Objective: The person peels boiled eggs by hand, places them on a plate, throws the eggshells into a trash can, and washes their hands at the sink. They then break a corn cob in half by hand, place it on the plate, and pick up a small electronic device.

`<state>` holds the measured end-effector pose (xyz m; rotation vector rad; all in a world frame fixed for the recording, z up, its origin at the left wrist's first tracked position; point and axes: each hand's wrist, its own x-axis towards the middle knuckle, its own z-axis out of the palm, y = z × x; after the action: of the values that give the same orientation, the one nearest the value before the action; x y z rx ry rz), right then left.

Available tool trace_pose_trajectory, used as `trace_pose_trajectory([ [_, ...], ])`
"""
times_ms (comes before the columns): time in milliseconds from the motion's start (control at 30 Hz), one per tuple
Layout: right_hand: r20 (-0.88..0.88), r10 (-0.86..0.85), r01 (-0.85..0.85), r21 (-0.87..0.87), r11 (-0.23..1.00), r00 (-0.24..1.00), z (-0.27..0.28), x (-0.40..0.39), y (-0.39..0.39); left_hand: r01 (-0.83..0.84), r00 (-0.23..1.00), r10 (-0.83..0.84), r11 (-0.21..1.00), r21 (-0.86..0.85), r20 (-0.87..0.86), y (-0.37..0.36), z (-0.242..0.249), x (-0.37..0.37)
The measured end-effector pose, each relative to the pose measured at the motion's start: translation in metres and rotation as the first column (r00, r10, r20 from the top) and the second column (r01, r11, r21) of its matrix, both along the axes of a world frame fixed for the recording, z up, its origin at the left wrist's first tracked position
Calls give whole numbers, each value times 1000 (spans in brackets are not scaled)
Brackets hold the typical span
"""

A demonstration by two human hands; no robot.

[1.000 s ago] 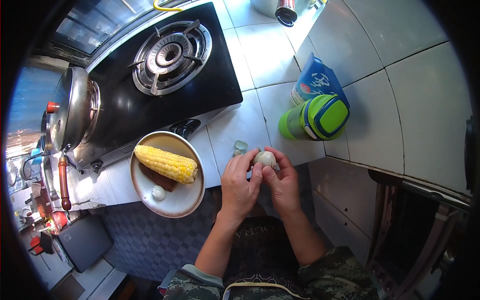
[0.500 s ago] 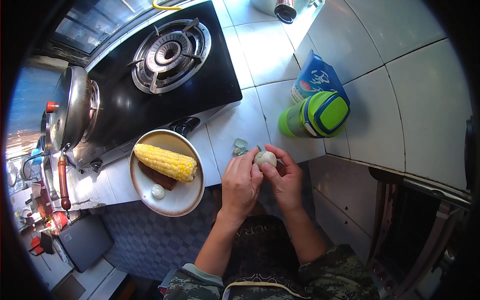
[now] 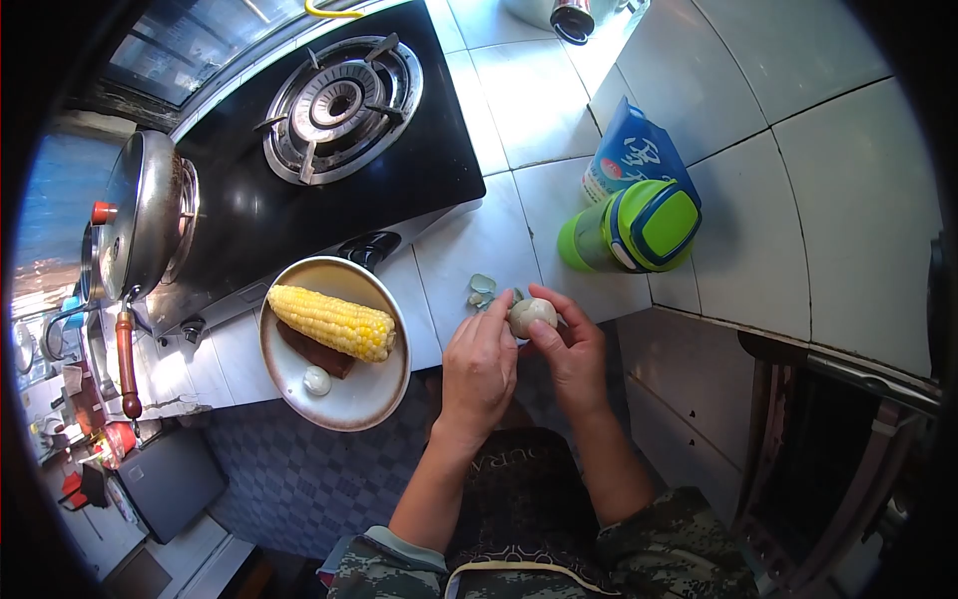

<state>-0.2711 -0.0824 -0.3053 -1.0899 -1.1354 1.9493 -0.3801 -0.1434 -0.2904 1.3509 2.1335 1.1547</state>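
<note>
A partly peeled egg (image 3: 531, 317) is held between my hands, over the front edge of the counter. My right hand (image 3: 571, 361) is closed round its right side, thumb and fingers on it. My left hand (image 3: 479, 367) is closed with its fingertips against the egg's left side; a bit of shell shows at them. Just beyond, loose eggshell pieces (image 3: 482, 285) lie on the white tiles. To the left, a plate (image 3: 382, 399) carries a corn cob (image 3: 334, 323), a brown strip of food (image 3: 311, 351) and a small peeled egg (image 3: 316, 380).
A black gas stove (image 3: 235, 225) with a burner (image 3: 339, 105) stands behind the plate. On its left side sits a lidded pan (image 3: 140, 215) with a wooden handle. A green-lidded bottle (image 3: 634, 230) and a blue packet (image 3: 639, 145) stand at the right, by the tiled wall.
My right thumb and fingers have shifted slightly on the egg, so more of its pale surface shows. My left hand stays nearly in place.
</note>
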Motion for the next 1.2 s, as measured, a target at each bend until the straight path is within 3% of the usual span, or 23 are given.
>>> trace_pose_trajectory([
  [133, -56, -16, 8, -139, 990, 998, -1, 3, 7, -89, 984, 96, 995, -50, 150, 2, 0, 0],
  [300, -129, 0, -32, -244, 969, 992, -3, 2, 11, -85, 979, 102, 991, -102, 174, 1, 2, -3],
  [467, -77, 26, -41, -208, 977, 997, -4, 3, 11, -91, 970, 94, 996, -24, 226, 0, -2, -9],
  [533, -17, 29, -31, -166, 986, 999, 1, 3, 12, -23, 834, 6, 999, 23, 552, 0, -1, -12],
  [633, 50, 18, -14, -81, 997, 999, 13, 3, 10, -29, 754, 3, 999, 28, 657, -1, 0, -11],
  [767, 26, -32, 32, 4, 999, 999, 30, 3, 8, -99, 737, 36, 994, 55, 675, 1, 4, -3],
  [833, -17, -60, 61, 32, 998, 998, 31, 3, 4, -104, 864, 32, 988, 115, 503, 2, 7, 1],
  [867, -70, -92, 95, 42, 995, 993, 33, 3, 3, -113, 859, 31, 985, 130, 512, 2, 8, 2],
  [933, -79, -97, 102, 63, 993, 992, 43, 2, 0, -83, 953, 0, 962, 261, 304, 4, 10, 2],
  [967, -96, -112, 119, 65, 991, 989, 47, 1, -1, -93, 949, 3, 958, 271, 314, 5, 13, 2],
  [1033, -100, -112, 122, 100, 987, 989, 51, -2, -5, -10, 995, -25, 943, 333, 101, 7, 21, -1],
  [1100, -106, -112, 126, 134, 983, 988, 53, -4, -5, -19, 994, -19, 938, 347, 104, 6, 24, -4],
  [1200, -162, -81, 86, 25, 996, 983, 49, -5, -4, -19, 993, -22, 940, 340, 116, 1, 24, -7],
])
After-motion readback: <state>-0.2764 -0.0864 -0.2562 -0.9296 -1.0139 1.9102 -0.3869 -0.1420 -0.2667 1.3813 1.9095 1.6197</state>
